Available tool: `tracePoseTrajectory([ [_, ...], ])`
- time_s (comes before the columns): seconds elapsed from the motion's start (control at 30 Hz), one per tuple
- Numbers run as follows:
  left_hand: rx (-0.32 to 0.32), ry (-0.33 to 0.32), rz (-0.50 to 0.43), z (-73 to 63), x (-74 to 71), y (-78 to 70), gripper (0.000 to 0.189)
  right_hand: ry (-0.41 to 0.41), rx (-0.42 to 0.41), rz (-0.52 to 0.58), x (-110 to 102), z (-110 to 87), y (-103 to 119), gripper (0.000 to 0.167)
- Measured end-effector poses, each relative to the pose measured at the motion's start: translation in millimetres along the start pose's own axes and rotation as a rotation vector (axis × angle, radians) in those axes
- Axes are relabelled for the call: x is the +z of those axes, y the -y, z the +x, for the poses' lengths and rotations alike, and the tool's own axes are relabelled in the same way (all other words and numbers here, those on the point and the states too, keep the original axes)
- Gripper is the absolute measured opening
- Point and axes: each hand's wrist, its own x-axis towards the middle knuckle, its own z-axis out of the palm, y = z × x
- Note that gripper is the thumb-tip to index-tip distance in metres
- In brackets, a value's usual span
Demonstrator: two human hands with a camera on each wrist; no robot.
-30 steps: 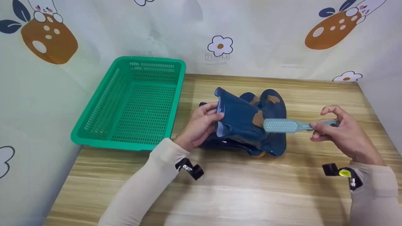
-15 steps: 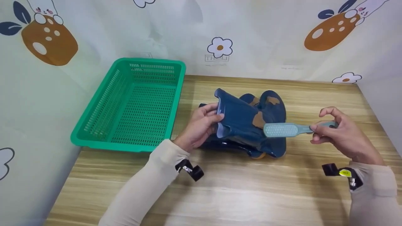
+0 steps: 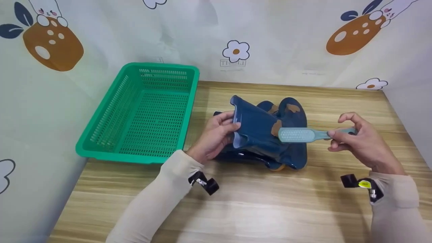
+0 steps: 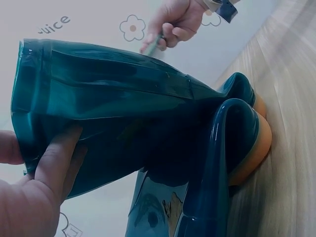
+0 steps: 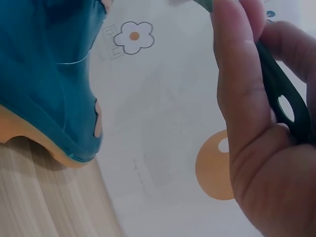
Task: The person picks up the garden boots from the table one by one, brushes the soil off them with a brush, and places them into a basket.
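A dark blue rubber boot (image 3: 258, 123) with brown patches leans with its shaft raised toward the left. My left hand (image 3: 216, 136) grips the rim of that shaft, thumb on the outside. Beneath it lies a second blue boot (image 4: 242, 133), partly hidden, with an orange sole. My right hand (image 3: 366, 145) pinches the handle of a light green brush (image 3: 297, 135). The brush head overlaps the lower shaft beside a brown patch (image 3: 276, 128); its underside is hidden, so contact cannot be made out. In the right wrist view, the dark handle (image 5: 284, 94) runs behind my fingers.
Left of the boots stands a green plastic basket (image 3: 155, 111) with perforated walls and nothing in it. The wooden table (image 3: 270, 206) ends at a patterned wall covering (image 3: 287, 54) behind. A pale side wall (image 3: 411, 67) borders the right.
The brush first shifted slightly down, then moved up and to the left with my right hand, over the edge of the brown patch. My left hand and the boots have stayed in place.
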Motion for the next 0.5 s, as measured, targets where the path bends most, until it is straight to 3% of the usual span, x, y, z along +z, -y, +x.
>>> tracePoseTrajectory([
  [0.13, 0.001, 0.0, 0.001, 0.0, -0.3, 0.5, 0.043, -0.076, 0.002, -0.048, 3.7, 2.5, -2.2, 0.03],
  [0.23, -0.001, -0.005, 0.001, 0.0, -0.2, 0.6, 0.042, -0.115, -0.03, 0.022, 4.4, 3.9, -3.4, 0.029],
  [0.37, -0.007, -0.009, 0.003, -0.4, 0.4, -0.4, 0.042, -0.053, -0.02, 0.086, 4.1, 4.7, -5.6, 0.027],
  [0.5, -0.007, -0.012, 0.008, -0.5, 0.7, -0.9, 0.043, -0.02, 0.03, 0.008, 6.8, 6.3, -8.1, 0.029],
])
